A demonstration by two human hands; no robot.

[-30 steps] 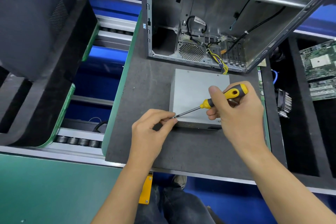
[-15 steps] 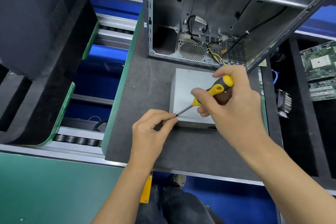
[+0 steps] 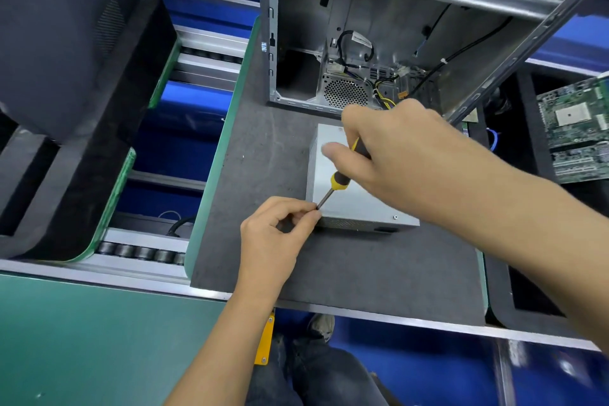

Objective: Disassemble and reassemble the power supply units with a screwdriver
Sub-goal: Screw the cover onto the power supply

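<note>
A grey metal power supply unit (image 3: 356, 188) is lying flat on the dark mat (image 3: 263, 148) of the counter, just right of the frame's centre, with an open computer case (image 3: 412, 26) standing behind it toward the top. The right hand (image 3: 395, 155) is reaching in from the right edge and wrapping its fingers around the yellow-and-black handle of a screwdriver (image 3: 336, 181), so this grip is clamped on the tool; the shaft is slanting down and to the left, with its tip meeting the unit's near left corner. The left hand (image 3: 273, 234) is coming up from the bottom of the frame, with thumb and forefinger pinching together right at that tip (whatever sits between them is too small to make out). A single screw (image 3: 395, 217) is sitting in the unit's top face near its front right corner. Bundled yellow and black cables (image 3: 382, 99) are hanging inside the case, beside a round perforated grille. At the right edge of the frame a green circuit board (image 3: 576, 132) is lying in a dark tray, well apart from the hands. A roller conveyor (image 3: 141, 252) is running along the left side, below a large dark housing.
</note>
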